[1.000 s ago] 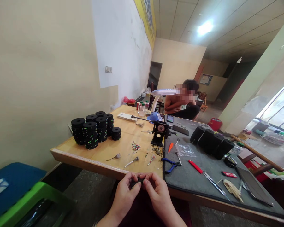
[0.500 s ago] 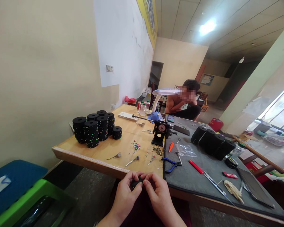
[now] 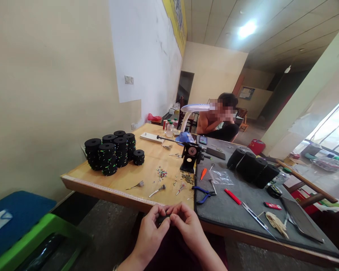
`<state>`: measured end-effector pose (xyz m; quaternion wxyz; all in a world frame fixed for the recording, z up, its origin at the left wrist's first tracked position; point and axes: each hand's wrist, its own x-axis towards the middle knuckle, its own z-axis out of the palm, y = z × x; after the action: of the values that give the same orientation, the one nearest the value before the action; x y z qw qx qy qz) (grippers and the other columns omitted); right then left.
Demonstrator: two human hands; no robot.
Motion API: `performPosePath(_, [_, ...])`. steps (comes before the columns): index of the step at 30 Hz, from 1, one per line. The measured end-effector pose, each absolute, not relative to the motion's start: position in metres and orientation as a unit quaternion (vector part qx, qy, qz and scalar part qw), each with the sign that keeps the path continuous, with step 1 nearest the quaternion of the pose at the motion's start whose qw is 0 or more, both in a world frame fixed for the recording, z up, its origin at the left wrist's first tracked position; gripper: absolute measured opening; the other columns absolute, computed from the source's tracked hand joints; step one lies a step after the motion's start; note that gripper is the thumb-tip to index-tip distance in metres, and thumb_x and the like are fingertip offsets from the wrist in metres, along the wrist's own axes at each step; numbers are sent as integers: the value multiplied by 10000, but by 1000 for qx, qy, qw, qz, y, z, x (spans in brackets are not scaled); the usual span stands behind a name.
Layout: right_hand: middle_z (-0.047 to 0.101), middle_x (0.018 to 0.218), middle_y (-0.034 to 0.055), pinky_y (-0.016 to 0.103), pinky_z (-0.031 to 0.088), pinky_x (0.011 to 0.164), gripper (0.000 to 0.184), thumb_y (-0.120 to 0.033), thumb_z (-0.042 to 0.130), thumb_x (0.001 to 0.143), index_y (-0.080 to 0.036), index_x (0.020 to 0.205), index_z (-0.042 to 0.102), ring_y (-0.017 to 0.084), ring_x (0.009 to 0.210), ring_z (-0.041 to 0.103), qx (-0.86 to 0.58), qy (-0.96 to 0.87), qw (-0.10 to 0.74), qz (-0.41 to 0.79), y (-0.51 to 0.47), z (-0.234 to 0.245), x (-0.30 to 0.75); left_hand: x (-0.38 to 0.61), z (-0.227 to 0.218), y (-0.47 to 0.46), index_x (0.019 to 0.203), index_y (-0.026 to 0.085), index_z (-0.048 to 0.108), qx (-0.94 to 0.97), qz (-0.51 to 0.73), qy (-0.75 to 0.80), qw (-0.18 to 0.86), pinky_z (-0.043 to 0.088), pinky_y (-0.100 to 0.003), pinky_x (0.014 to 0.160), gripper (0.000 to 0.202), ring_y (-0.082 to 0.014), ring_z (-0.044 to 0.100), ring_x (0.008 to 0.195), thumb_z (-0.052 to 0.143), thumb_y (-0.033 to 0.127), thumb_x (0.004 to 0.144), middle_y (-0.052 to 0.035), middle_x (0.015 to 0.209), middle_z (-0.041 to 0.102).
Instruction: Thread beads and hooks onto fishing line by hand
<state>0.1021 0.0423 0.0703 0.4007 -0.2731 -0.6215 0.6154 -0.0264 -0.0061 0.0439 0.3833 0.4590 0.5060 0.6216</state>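
At the near table edge point(image 3: 107, 195), the left hand point(image 3: 152, 231) and the right hand point(image 3: 188, 226) pinched what seemed a black foam spool point(image 3: 161, 218), probably light, soft, and best held by its rim.

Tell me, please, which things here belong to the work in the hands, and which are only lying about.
With the work:
- dark object, largely covered by the fingers
- left hand and right hand, holding it
- perhaps the black spools, similar in colour

Apparently just lying about:
- blue-handled pliers
- clear plastic bag
- phone
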Motion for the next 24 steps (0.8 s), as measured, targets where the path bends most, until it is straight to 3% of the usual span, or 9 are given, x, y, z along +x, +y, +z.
performPosePath(4, [643,839,20,236,422,626,239,-319,738,732,-189,748,538,146,735,574,-240,-540,382,711,46,65,101,-27,45,-5,720,195,505,456,622,493,403,467,-295,766,122,-211,606,825,616,237,748,-43,801,670])
performPosePath(7, [642,848,21,228,422,610,249,-337,740,737,-177,790,555,114,664,553,-241,-510,384,731,46,65,103,-27,53,-5,697,199,489,447,623,477,430,466,-276,721,129,-187,586,763,606,229,743,-21,745,647])
performPosePath(11, [656,854,46,238,446,593,301,-423,689,772,-147,861,610,89,572,541,-278,-522,366,719,48,71,107,-26,61,-5,664,202,470,443,619,471,446,449,-253,658,135,-160,550,685,594,203,716,5,679,614])
performPosePath(17, [669,856,50,200,425,485,354,-465,738,694,-153,719,574,83,523,549,-311,-541,378,684,49,73,106,-27,54,-4,652,205,453,443,607,493,439,418,-241,616,147,-153,517,656,595,191,690,25,644,554])
performPosePath(24, [670,847,54,205,432,461,356,-485,705,719,-160,710,558,84,495,549,-324,-541,413,657,45,69,104,-28,50,-4,643,203,457,441,602,502,436,422,-259,633,146,-164,515,668,592,210,698,16,646,554])
